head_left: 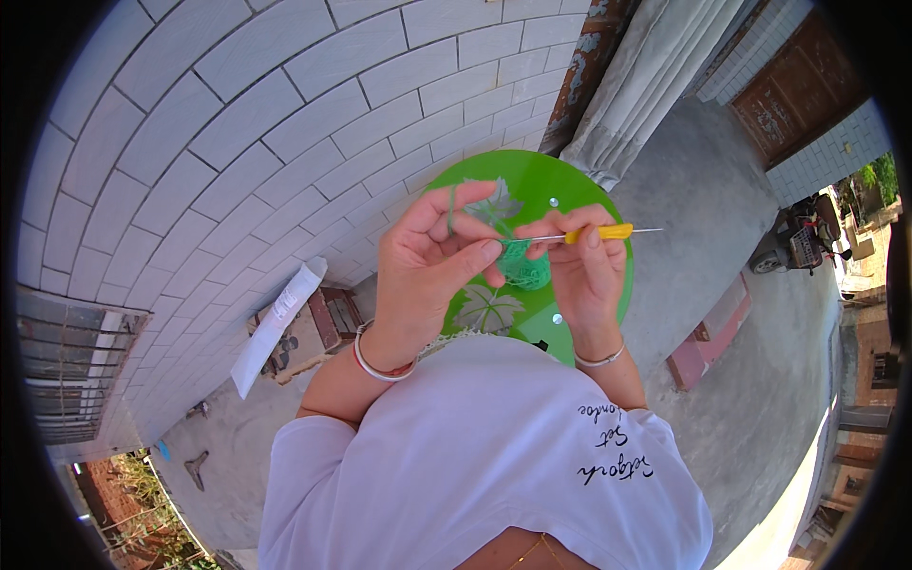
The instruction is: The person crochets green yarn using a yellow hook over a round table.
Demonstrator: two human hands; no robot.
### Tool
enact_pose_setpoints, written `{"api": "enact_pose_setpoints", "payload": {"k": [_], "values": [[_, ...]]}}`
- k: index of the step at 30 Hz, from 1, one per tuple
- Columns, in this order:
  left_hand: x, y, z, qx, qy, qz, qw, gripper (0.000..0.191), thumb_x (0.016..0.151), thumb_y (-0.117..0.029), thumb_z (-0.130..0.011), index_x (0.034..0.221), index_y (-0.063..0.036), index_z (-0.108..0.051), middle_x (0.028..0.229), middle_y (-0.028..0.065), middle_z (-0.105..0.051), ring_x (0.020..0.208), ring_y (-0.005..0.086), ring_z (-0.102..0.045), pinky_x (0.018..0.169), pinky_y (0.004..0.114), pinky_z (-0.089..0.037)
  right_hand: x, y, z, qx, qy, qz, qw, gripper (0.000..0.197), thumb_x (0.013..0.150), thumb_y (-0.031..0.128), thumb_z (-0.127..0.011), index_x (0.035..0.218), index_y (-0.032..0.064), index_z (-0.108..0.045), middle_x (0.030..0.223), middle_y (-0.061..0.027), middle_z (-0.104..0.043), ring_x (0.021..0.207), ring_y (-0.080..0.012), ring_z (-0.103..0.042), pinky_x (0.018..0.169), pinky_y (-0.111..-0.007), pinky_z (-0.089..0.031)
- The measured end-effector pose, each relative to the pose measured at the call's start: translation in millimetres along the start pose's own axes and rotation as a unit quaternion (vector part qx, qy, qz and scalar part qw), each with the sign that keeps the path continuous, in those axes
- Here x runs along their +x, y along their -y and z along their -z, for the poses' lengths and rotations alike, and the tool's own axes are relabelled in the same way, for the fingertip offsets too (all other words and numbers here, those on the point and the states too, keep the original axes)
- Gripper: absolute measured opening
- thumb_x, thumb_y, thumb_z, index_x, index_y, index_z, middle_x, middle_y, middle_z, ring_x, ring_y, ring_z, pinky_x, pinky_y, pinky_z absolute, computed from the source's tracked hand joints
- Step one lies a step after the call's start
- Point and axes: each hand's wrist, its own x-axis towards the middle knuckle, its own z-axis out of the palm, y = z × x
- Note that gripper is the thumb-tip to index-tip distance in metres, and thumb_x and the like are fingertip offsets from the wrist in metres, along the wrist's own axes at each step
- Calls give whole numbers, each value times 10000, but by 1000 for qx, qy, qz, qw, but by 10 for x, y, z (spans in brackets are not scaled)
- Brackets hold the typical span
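Note:
My right hand grips a crochet hook by its yellow handle. The thin metal shaft points left, towards the fingertips of my left hand. Between left thumb and fingers I pinch a small piece of green crochet work, at the hook's tip. A strand of green yarn wraps around a raised left finger. Just beneath the hands, a ball of green yarn appears to rest on the round green table; the fingers partly cover it. The exact stitch at the tip is too small to make out.
A white tiled wall runs along the left and far side. Beyond the table hangs a grey curtain. A white package leans on a cardboard box at left. To the right, a pink slab lies on the concrete floor, with a parked motorbike farther off.

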Motion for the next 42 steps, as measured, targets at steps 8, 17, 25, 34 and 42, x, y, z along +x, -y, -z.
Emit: {"api": "enact_pose_setpoints", "payload": {"k": [8,17,25,34,42], "values": [[12,31,2,0,-18,2,1000,466,848,43,-651,1289,33,-503,885,77,-666,668,126,-612,572,240,-510,21,45,49,-106,42,57,992,238,1018,215,-492,1043,-3,-583,1031,-236,-689,862,-224,-687,762,-330,-549],[3,119,-19,82,-48,-54,994,461,854,80,-622,1293,24,-492,877,76,-674,712,136,-633,660,248,-523,-23,63,-39,-128,33,64,989,240,1021,166,-476,1056,-57,-555,1070,-253,-674,860,-268,-712,780,-361,-577],[2,132,-52,121,-58,-69,989,463,856,91,-614,1296,25,-487,877,74,-668,729,137,-641,694,251,-528,-53,87,-68,-208,38,96,973,160,984,76,-514,1072,-40,-583,1084,-225,-680,892,-287,-712,746,-332,-583],[57,201,-76,112,-37,-130,985,485,866,77,-610,1325,18,-462,874,70,-663,769,122,-645,680,238,-535,55,10,-100,-606,95,376,695,328,711,18,-746,1030,59,-684,1092,-159,-680,816,-234,-662,621,-284,-545],[152,56,149,-125,9,69,990,445,853,21,-644,1274,6,-501,829,50,-646,668,120,-616,607,239,-515,27,-49,-105,-343,70,243,905,202,919,126,-602,1098,32,-602,1099,-206,-678,881,-232,-672,677,-322,-567]]}}
